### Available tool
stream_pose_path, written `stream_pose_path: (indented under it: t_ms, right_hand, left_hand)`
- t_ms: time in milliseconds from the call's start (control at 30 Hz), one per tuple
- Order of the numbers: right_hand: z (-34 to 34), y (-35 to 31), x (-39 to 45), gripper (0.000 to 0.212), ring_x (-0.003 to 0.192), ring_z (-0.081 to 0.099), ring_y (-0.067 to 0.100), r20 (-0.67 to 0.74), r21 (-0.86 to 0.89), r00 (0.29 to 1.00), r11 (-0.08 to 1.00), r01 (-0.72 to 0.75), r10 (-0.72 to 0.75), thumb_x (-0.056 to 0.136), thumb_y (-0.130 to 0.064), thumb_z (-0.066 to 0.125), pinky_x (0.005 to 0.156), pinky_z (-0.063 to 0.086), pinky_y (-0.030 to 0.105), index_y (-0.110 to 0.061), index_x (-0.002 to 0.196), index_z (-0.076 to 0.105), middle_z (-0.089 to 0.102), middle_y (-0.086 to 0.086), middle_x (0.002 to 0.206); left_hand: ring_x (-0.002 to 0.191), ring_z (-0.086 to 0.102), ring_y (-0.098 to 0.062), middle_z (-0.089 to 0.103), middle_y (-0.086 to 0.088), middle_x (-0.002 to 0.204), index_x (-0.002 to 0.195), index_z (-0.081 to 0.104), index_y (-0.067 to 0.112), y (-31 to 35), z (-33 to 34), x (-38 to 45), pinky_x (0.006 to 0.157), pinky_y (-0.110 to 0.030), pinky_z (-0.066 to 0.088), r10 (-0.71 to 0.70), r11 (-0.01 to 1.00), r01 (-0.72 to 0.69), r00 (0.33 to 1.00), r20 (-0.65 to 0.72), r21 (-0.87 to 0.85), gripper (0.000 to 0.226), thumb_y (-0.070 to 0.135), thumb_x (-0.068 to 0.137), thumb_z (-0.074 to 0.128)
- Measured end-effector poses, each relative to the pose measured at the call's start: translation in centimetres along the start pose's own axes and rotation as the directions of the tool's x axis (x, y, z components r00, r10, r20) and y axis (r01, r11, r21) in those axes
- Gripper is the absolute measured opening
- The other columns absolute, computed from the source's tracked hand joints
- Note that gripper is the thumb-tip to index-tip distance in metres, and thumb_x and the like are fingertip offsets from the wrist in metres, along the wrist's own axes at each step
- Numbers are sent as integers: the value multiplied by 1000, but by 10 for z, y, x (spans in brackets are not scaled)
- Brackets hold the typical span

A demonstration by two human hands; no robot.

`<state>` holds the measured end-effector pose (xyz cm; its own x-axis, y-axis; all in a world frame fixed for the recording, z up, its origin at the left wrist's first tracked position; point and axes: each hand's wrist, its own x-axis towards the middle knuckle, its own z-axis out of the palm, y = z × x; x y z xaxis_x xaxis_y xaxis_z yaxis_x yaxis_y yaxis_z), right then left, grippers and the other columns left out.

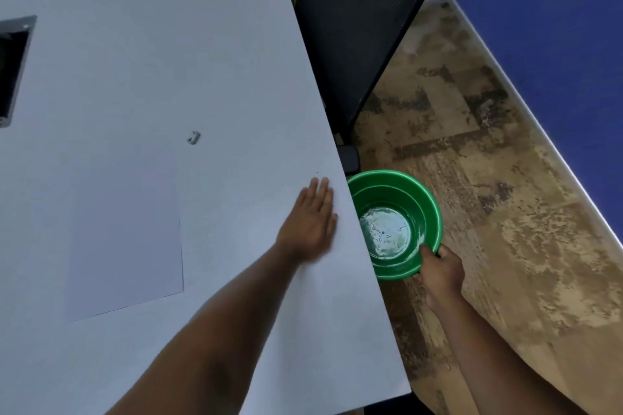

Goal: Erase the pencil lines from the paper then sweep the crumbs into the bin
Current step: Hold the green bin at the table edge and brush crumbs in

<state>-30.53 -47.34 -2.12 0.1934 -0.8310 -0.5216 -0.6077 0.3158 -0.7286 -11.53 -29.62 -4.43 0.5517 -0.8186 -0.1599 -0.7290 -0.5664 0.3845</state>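
Green bin [394, 226] at lower centre-right, held below table [168, 44] edge; looks light, rigid plastic, best gripped at rim. Right hand [441, 271] curled round near rim. Left hand [312, 222] flat, fingers straight, palm down by edge. Paper [124, 232] lies lower left; crumbs too small to tell.

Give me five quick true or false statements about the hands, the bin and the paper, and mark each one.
1. The left hand lies flat on the table near its edge. True.
2. The right hand grips the rim of the bin. True.
3. The bin stands on the table. False: it is held below the table edge, over the floor.
4. The paper is inside the bin. False: it lies on the table.
5. The left hand holds an eraser. False: its fingers are straight and hold nothing.
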Motion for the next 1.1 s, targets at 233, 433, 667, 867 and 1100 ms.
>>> stream_pose_path:
  t_ms: [233,433,667,867,1100]
  right_hand:
    - [-11,7,-5,13,66,64,23,-33,3,999,1000,-29,29,97,-15,58,55,47,24,-13,91,70,70,8,81]
    - [-12,11,3,13,76,70,31,-23,-13,999,999,-31,31,95,-18,60,72,59,45,-14,89,71,71,9,80]
    - [-8,14,5,16,78,70,35,1,-21,999,999,-40,40,93,-18,61,73,61,53,-18,79,69,71,9,77]
    - [-8,17,3,15,78,70,34,32,-39,999,999,-32,34,94,-20,61,75,60,53,-18,81,69,71,10,78]
    - [-16,14,4,19,71,67,32,12,-57,1000,998,-11,12,95,-20,59,69,59,48,-16,78,67,71,14,80]
  left_hand:
    - [159,-5,-22,12,-11,171,162,20,6,52,11,-15,129,-37,0,155,979,-161,986,-58,-125,66,43,107,17]
    - [158,6,-39,17,-22,168,158,27,-3,6,-5,0,127,-43,3,-263,964,250,934,-240,-86,69,43,107,23]
    - [158,-6,-40,0,-24,170,161,11,-3,-2,0,-10,128,-46,-1,-467,884,461,875,-131,-76,69,42,111,26]
    - [157,-13,-33,-7,-16,169,162,7,2,52,26,-33,125,-37,-12,-194,981,192,979,-60,-36,73,49,105,8]
    - [158,-12,-22,0,-7,171,163,11,8,86,30,-40,129,-37,-4,-25,988,10,995,-94,-157,63,40,111,25]
